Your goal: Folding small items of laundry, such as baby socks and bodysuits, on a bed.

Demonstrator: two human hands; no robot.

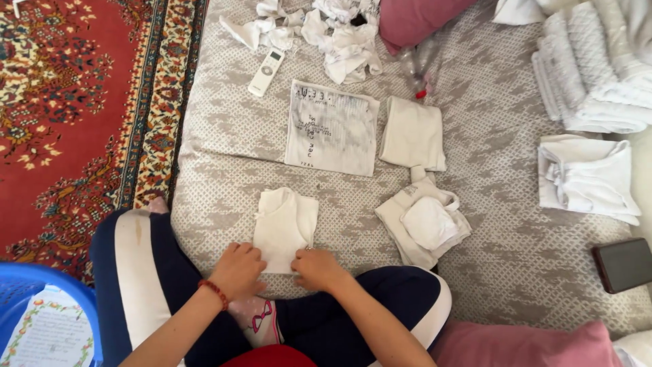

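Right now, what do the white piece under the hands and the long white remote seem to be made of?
White garment: soft matte knit, probably cotton; it creases and lies limp under left hand and right hand. Remote: rigid, smooth plastic, apparently, with a faint sheen.

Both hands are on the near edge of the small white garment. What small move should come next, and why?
Probably fold the near edge away, over the top half. The white garment lies flat, its sides already folded in, and the left hand and right hand press its near edge.
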